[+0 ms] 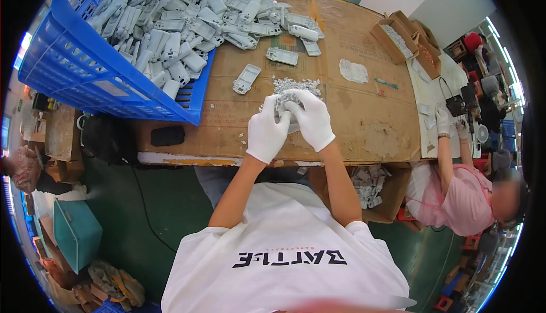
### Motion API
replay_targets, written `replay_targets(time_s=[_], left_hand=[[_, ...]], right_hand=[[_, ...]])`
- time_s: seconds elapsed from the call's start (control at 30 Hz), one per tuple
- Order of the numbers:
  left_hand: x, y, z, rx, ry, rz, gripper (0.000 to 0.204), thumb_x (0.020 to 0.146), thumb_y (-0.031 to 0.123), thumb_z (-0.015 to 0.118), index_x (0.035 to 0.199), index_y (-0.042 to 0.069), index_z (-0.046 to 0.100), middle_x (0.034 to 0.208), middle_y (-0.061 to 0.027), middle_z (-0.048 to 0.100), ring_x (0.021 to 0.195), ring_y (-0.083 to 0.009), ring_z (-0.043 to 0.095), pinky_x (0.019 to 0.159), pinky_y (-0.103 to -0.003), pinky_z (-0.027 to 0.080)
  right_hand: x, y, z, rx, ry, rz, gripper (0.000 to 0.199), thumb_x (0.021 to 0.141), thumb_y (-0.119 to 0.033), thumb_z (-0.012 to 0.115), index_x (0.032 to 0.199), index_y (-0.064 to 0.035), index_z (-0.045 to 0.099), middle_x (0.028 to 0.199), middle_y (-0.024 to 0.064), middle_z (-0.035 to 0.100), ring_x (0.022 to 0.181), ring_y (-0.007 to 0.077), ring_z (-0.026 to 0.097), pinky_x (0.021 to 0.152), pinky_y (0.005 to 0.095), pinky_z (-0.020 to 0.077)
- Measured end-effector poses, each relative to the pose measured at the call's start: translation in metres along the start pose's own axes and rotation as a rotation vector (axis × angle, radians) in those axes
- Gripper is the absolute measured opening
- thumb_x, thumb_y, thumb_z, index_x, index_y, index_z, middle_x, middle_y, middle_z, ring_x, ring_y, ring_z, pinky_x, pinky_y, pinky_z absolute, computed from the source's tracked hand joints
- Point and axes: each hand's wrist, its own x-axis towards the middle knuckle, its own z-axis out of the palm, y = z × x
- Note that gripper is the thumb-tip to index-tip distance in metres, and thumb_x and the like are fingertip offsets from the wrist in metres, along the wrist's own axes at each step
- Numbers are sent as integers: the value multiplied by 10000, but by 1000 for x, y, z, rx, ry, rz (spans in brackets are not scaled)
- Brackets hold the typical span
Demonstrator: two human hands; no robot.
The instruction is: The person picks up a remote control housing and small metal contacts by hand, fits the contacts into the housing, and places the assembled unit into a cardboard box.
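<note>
Both of my hands wear white gloves and meet over the cardboard-covered table [364, 125]. My left hand [266, 132] and my right hand [311, 120] together grip one light grey plastic part [282, 99] between the fingertips. Just beyond the hands lies a small heap of grey plastic scraps [296, 84]. Two loose grey parts [246, 78] [282, 56] lie on the table farther out. A blue crate [108, 79] tipped on its side at the upper left spills many such grey parts [187, 23] onto the table.
A black object [168, 135] lies near the table's front left edge. A cardboard box of grey parts [372, 185] stands below the table at my right. A person in pink [463, 196] works at the right side. Open cardboard boxes [406, 37] stand at the far right.
</note>
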Motion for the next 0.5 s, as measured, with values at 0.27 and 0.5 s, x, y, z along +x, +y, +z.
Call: replay_targets(time_s=[0.27,0.5], left_hand=[[-5,-1,0,-100,54,-38,183,879,94,626,1060,62,615,893,-199,702,837,-375,697,698,-442,545],[5,-5,-5,-180,0,-40,146,866,130,662,998,69,646,857,-176,703,832,-343,706,694,-409,537]], right_hand=[[-7,7,5,-31,-79,-66,318,893,-46,566,1200,-21,647,1047,149,658,965,274,657,851,332,503],[-10,-1,4,434,-55,184,296,888,-71,608,1168,4,666,1049,89,699,934,150,656,840,296,513]])
